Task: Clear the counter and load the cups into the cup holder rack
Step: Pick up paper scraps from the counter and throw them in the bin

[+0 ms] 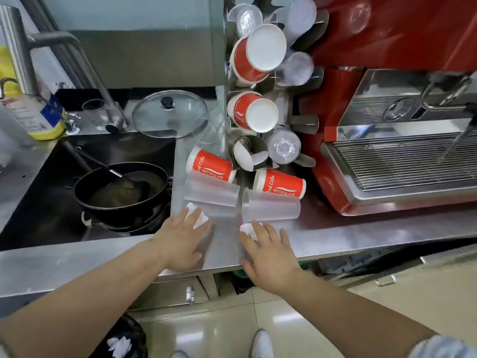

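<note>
Two red paper cups, one on the left [211, 164] and one on the right [280, 183], lie on their sides on the steel counter [335, 228], with two clear plastic cups, left [210, 191] and right [271, 206], lying just in front of them. Two crumpled white paper wads, left [198, 215] and right [247, 229], rest near the front edge. My left hand [180, 241] lies flat with its fingertips on the left wad. My right hand [268, 254] is spread over the right wad. The cup holder rack [304, 122] behind holds several red and clear cups.
A sink [38, 202] to the left holds black pans [121, 189], with a glass lid [169, 113] and a drinking glass [95, 113] behind it. A red espresso machine [387, 125] fills the right side. A black bin [121, 342] with white paper stands on the floor below.
</note>
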A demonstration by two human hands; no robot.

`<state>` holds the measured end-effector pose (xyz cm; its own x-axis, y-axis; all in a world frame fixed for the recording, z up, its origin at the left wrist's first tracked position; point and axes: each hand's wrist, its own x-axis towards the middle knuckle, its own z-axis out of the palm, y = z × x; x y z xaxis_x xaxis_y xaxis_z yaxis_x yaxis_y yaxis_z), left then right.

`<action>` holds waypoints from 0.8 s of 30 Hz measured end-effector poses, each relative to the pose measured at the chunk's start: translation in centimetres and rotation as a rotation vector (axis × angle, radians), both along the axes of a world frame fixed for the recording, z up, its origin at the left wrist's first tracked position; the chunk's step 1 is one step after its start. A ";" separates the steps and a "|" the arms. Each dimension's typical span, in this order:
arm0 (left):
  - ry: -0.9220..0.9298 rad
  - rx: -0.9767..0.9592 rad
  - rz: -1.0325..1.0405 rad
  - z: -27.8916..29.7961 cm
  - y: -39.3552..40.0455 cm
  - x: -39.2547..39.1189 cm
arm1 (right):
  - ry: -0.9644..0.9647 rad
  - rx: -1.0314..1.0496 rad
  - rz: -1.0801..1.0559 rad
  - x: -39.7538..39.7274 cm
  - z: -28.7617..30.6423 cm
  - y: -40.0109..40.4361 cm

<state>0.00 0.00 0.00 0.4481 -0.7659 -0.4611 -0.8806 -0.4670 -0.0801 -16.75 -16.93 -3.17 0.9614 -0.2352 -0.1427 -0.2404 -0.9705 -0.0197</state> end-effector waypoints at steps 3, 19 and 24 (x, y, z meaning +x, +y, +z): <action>0.037 -0.013 -0.007 -0.6 -0.2 0.4 | 0.005 0.034 -0.017 0.6 -0.2 0.0; 0.209 -0.424 0.013 -3.9 0.3 -0.3 | 0.151 0.118 0.050 1.9 0.6 -1.8; 0.228 -0.395 0.034 -4.0 0.0 -1.3 | 0.183 0.168 0.028 2.3 1.3 -1.6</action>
<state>-1.26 0.04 -3.98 0.3973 -0.8894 -0.2262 -0.8386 -0.4519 0.3043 -14.50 -18.55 -1.91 0.9217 -0.1673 -0.3500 -0.2279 -0.9636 -0.1395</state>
